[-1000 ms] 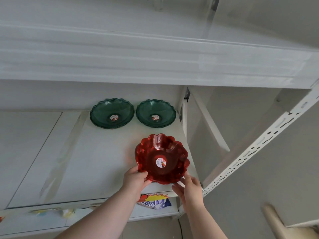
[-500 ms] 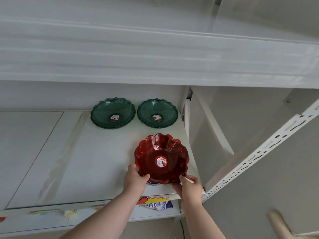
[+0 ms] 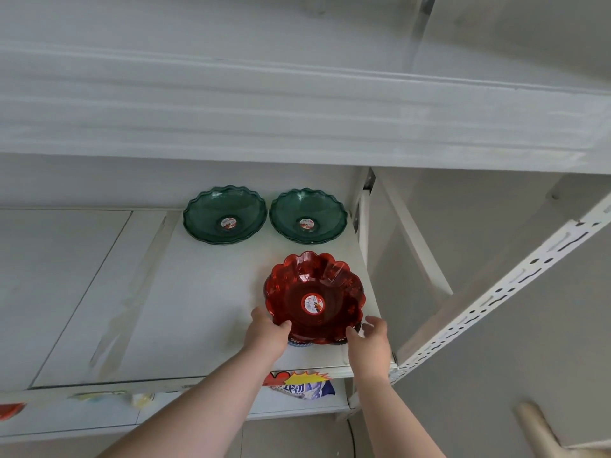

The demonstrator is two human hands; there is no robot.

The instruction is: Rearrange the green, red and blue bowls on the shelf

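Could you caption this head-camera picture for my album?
Left hand grips a red bowl near two green bowls.

Two bare forearms, no sleeves, left grip (image 3: 267, 332), right grip (image 3: 372, 342), no rings or watch visible

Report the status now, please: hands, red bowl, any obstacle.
Left hand on red bowl rim; right hand open beside it. Bowl at shelf front. Two green bowls behind, apart. No obstacle.

White metal shelving (image 3: 99, 292) with slotted upright (image 3: 515, 285), pale grey wall (image 3: 496, 375) behind, soft even daylight.
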